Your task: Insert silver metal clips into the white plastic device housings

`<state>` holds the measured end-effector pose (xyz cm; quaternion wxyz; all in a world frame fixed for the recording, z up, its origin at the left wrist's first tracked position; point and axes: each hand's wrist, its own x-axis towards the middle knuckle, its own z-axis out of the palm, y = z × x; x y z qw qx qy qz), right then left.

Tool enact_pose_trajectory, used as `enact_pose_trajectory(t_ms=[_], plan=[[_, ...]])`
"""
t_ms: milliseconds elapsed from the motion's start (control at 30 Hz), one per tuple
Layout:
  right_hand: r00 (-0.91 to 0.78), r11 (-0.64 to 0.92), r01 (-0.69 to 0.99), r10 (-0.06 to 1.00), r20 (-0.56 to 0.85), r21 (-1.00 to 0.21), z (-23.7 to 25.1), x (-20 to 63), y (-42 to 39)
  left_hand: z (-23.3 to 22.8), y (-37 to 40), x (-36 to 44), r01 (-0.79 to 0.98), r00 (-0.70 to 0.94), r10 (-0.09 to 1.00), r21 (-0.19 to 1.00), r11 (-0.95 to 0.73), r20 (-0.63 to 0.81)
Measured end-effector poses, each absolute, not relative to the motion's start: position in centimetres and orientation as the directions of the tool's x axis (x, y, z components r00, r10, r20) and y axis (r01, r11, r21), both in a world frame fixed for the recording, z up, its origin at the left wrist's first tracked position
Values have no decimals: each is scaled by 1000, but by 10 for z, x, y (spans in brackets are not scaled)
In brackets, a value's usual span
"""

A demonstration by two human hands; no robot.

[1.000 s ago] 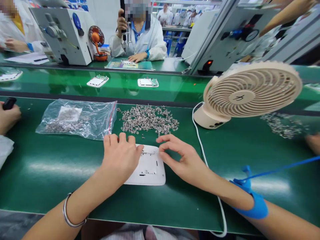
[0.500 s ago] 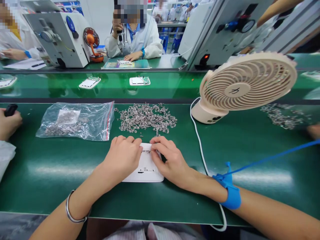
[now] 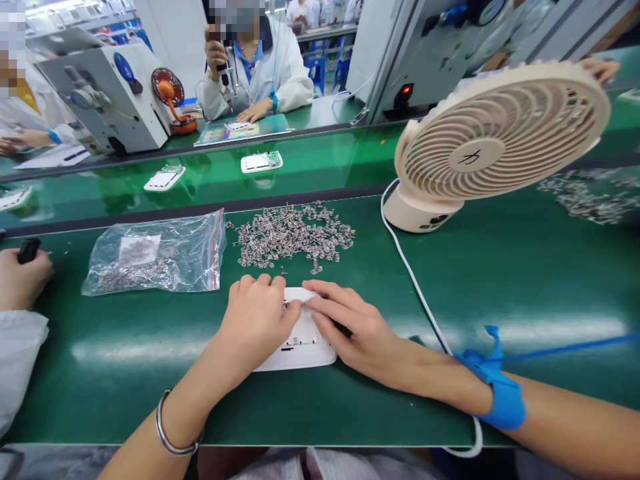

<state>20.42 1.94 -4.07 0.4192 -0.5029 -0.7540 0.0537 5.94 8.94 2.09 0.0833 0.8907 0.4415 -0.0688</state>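
Observation:
A flat white plastic housing (image 3: 300,347) lies on the green table in front of me. My left hand (image 3: 255,320) rests on its left side, fingers curled over the far edge. My right hand (image 3: 350,327) lies on its right side, fingertips meeting the left thumb at a small metal piece on the housing's far edge. A blue wrist strap (image 3: 500,393) with a blue cord circles my right wrist, a metal bangle (image 3: 167,433) my left. Just beyond the housing spreads a heap of small metal clips (image 3: 290,233).
A clear zip bag of clips (image 3: 155,257) lies at left. A beige desk fan (image 3: 490,140) stands at right, its white cable (image 3: 415,280) running toward me. White housings (image 3: 261,161) ride the far conveyor. A co-worker's hand (image 3: 23,280) sits at left; people work opposite.
My right hand moved in from beside the housing onto its far edge, meeting my left hand. The view shifted and tilted slightly; the housing stays in place.

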Motion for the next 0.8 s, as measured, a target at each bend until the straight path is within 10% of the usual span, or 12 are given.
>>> enact_pose_trajectory(t_ms=[433,633,800], plan=[[-248,504,791,782,572,-346,-41,202,15,14,82,64,797,599,792,3,-603,-118],[-95,401,750,853,514,-526,-45,205,17,16,100,42,773,533,826,291,-564,183],[-73,322,723,915,396,-611,-46,208,20,24,112,24,855,380,913,319,-408,148]])
